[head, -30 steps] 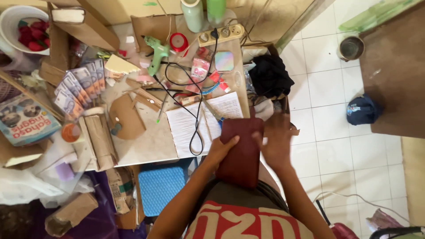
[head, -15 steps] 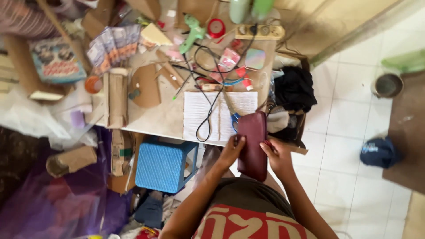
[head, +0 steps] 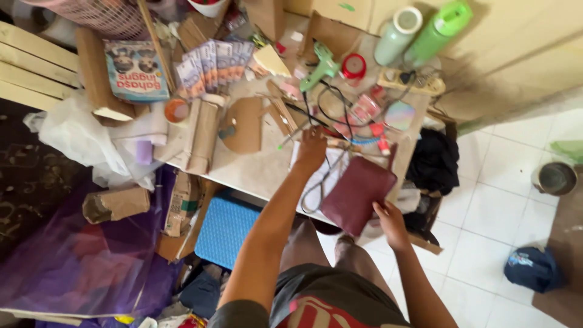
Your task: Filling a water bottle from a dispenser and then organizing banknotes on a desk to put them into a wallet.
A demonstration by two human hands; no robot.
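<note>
One flat maroon pouch, rectangular.

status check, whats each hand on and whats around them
Left hand reaching over the white paper sheet, near the black cord. Right hand grips the maroon pouch at the table edge. Cardboard scraps and a glue gun crowd the tabletop.

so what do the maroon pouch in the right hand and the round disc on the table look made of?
Maroon pouch: looks like faux leather or coated fabric; smooth, matte, uniform colour, soft rounded edges. Cannot tell which. The right hand grips its lower edge.

Round disc: almost certainly cardboard; flat, dull brown, cut edge, like the other brown scraps nearby.

Left hand rests on the white sheet, likely paper.
</note>
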